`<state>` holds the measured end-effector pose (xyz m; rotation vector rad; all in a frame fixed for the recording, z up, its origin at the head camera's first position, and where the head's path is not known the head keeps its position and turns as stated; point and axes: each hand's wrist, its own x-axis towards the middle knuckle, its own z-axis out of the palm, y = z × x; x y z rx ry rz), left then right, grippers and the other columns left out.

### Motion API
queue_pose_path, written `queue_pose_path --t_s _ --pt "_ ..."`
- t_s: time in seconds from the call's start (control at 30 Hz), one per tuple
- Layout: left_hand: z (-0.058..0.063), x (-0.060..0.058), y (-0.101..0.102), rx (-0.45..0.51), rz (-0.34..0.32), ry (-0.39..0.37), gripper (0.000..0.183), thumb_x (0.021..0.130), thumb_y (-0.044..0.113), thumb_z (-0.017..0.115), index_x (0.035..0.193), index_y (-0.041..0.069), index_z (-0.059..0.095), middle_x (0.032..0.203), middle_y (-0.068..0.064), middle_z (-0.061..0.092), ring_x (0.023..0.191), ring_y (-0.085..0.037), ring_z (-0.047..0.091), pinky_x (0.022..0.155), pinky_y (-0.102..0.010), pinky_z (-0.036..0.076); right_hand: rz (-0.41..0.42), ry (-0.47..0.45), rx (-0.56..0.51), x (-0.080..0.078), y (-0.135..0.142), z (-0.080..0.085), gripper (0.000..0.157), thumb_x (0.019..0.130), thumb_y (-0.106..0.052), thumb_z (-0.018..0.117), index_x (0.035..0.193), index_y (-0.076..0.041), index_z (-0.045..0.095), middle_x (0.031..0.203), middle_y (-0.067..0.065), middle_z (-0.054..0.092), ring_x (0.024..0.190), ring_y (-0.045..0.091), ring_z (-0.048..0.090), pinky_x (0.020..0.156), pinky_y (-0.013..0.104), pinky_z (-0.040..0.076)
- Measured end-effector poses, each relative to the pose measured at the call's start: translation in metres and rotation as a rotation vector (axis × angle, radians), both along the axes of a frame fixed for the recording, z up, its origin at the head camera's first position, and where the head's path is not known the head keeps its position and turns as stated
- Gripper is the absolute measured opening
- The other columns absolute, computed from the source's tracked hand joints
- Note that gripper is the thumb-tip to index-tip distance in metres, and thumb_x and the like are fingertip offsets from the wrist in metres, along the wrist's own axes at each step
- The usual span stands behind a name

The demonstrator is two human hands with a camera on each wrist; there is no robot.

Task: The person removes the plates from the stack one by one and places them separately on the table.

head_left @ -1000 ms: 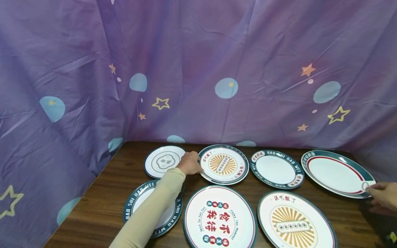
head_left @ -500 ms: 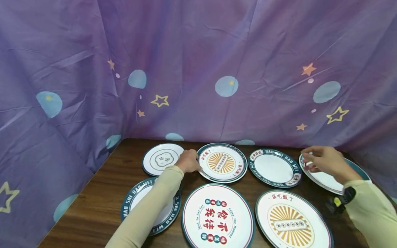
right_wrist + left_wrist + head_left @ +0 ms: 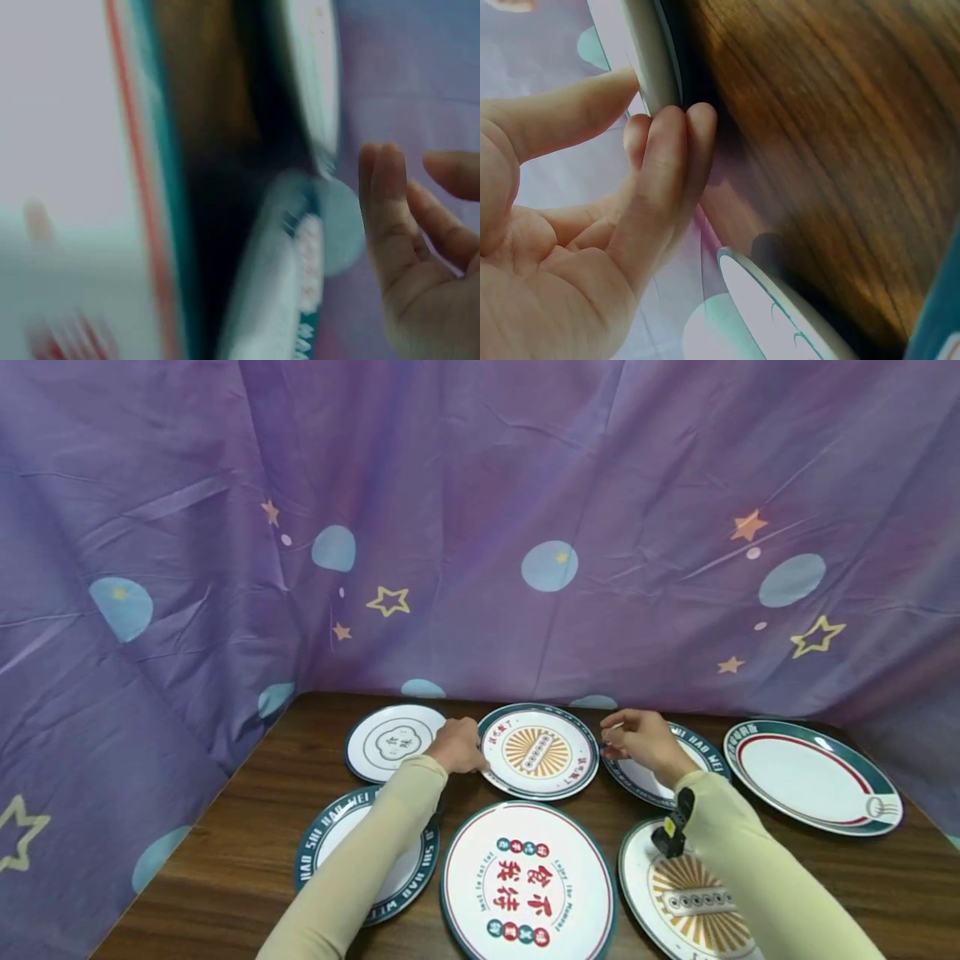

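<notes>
My left hand [image 3: 459, 746] pinches the left rim of a round plate [image 3: 538, 752] with an orange sunburst print, in the back row. In the left wrist view its thumb lies on the white rim [image 3: 646, 52] and its fingers come from below; a dark green edge shows just beneath that rim. My right hand [image 3: 641, 745] is over a green-rimmed oval plate [image 3: 667, 768], its fingertips close to the sunburst plate's right edge. The right wrist view shows its fingers [image 3: 388, 176] and thumb apart, with nothing between them.
A small white plate [image 3: 393, 743] lies back left, a red-lined oval plate [image 3: 813, 777] back right. In front are a green-rimmed plate [image 3: 307, 852], a red-lettered plate [image 3: 528, 885] and another sunburst plate [image 3: 697, 893]. A purple curtain [image 3: 480, 527] hangs behind the wooden table [image 3: 247, 827].
My right hand has left the rim of the far-right oval plate and moved left across the back row to beside the sunburst plate. My left hand has kept its hold.
</notes>
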<state>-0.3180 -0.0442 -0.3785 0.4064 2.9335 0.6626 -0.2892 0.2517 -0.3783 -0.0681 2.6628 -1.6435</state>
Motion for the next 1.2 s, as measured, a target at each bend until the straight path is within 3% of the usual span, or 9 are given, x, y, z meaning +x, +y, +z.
queue_pose_path --t_s 0.13,0.33,0.57,0.73,0.83,0.93,1.07,1.2 --pt "0.0 -0.001 0.0 0.002 -0.001 0.006 0.027 0.073 0.017 0.088 0.086 0.002 0.069 0.08 -0.005 0.07 0.074 -0.016 0.06 0.068 -0.026 0.05 -0.077 -0.063 0.007 -0.004 -0.011 -0.012 0.032 0.095 -0.002 0.058 0.121 0.016 0.055 0.092 0.015 0.067 0.066 0.009 0.067 0.066 0.026 0.06" --pt "0.001 -0.003 0.001 0.005 0.007 0.002 0.032 0.073 0.016 0.088 0.093 0.0 0.069 0.088 -0.008 0.073 0.08 -0.017 0.062 0.073 -0.028 0.052 -0.121 -0.067 0.142 -0.004 -0.017 -0.012 0.029 0.089 -0.002 0.066 0.113 0.012 0.06 0.083 0.008 0.062 0.06 0.009 0.066 0.06 0.025 0.059" --pt "0.001 -0.003 0.003 -0.016 0.005 -0.003 0.031 0.073 0.014 0.087 0.092 0.002 0.066 0.089 -0.007 0.07 0.084 -0.021 0.062 0.077 -0.031 0.053 -0.139 -0.036 0.232 -0.003 -0.021 -0.013 0.028 0.084 -0.002 0.069 0.11 0.009 0.065 0.083 0.008 0.063 0.058 0.007 0.067 0.057 0.021 0.056" --pt "-0.001 0.0 0.006 -0.043 -0.001 0.014 0.029 0.072 0.016 0.088 0.088 0.004 0.066 0.087 -0.006 0.069 0.084 -0.021 0.061 0.079 -0.034 0.054 -0.132 -0.048 0.215 -0.002 -0.022 -0.014 0.033 0.081 0.0 0.069 0.113 0.009 0.063 0.081 0.008 0.061 0.057 0.008 0.066 0.058 0.023 0.057" --pt "0.0 0.002 0.007 -0.049 -0.02 0.04 0.024 0.071 0.016 0.088 0.08 0.005 0.068 0.082 -0.006 0.069 0.08 -0.021 0.059 0.076 -0.033 0.053 -0.123 -0.044 0.226 -0.001 -0.022 -0.013 0.037 0.081 0.0 0.071 0.116 0.009 0.063 0.084 0.01 0.06 0.06 0.011 0.066 0.058 0.024 0.057" --pt "-0.001 0.004 0.007 -0.051 -0.064 0.07 0.016 0.071 0.015 0.087 0.076 0.007 0.074 0.082 -0.005 0.074 0.081 -0.022 0.063 0.076 -0.032 0.052 -0.128 -0.011 0.303 0.001 -0.022 -0.012 0.039 0.077 -0.003 0.075 0.114 0.005 0.066 0.088 0.014 0.062 0.072 0.016 0.063 0.065 0.025 0.052" --pt "-0.003 0.006 0.006 -0.066 -0.125 0.086 0.011 0.073 0.015 0.085 0.082 0.012 0.08 0.093 -0.003 0.077 0.095 -0.026 0.066 0.087 -0.035 0.053 -0.145 0.012 0.386 0.004 -0.021 -0.012 0.04 0.072 -0.005 0.079 0.111 0.002 0.071 0.093 0.016 0.065 0.089 0.026 0.058 0.076 0.028 0.043" --pt "-0.003 0.007 0.005 -0.047 -0.142 0.078 0.019 0.074 0.014 0.083 0.092 0.014 0.081 0.109 -0.008 0.076 0.109 -0.033 0.064 0.097 -0.04 0.051 -0.155 0.02 0.371 0.006 -0.016 -0.012 0.039 0.073 -0.001 0.075 0.112 0.003 0.071 0.094 0.016 0.065 0.091 0.027 0.057 0.076 0.027 0.043"
